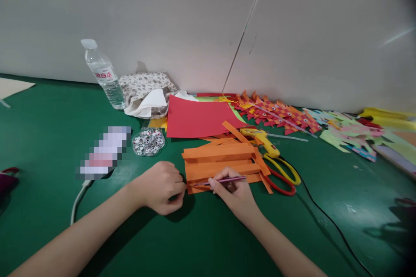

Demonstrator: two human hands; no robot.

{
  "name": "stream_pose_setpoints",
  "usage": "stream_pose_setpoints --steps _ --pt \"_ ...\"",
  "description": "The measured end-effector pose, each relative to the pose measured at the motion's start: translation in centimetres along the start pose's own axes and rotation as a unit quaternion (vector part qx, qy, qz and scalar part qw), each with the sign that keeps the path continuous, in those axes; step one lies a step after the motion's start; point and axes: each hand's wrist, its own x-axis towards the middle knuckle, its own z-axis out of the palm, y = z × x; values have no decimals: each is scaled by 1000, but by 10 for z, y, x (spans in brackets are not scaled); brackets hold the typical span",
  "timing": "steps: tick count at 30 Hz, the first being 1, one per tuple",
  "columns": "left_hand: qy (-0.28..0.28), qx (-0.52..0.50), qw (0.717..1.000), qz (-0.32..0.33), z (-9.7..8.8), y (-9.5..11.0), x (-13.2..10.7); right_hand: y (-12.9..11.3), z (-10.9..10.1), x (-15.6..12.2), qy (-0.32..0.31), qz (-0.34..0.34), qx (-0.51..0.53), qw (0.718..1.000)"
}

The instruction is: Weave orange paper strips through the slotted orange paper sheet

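Observation:
A thin purple pencil (232,179) is held in my right hand (238,194), pinched between thumb and fingers. Its pointed end reaches left over orange paper strips (221,166), laid side by side with slits between some of them. Curled into a loose fist, my left hand (165,188) is at the near left corner of the orange paper. Its fingertips are tucked out of sight, so whether they pinch the paper edge cannot be seen. Scissors (282,191) with red and yellow handles lie right of the strips, their blades hidden under the paper.
Behind the strips are red paper sheets (198,117) and a yellow glue gun (268,143) with a black cord. Googly eyes (148,142) fill a clear dish. A water bottle (105,75), a blurred phone-like object (105,153) and woven paper fish (279,114) lie around.

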Motion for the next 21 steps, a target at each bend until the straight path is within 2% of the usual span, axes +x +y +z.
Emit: stream_pose_setpoints --steps 10,21 --pt "-26 -20 999 6 -5 3 2 -1 0 -1 0 1 11 1000" --pt "-24 -31 999 -7 -4 3 2 -5 3 1 -12 14 9 1000"
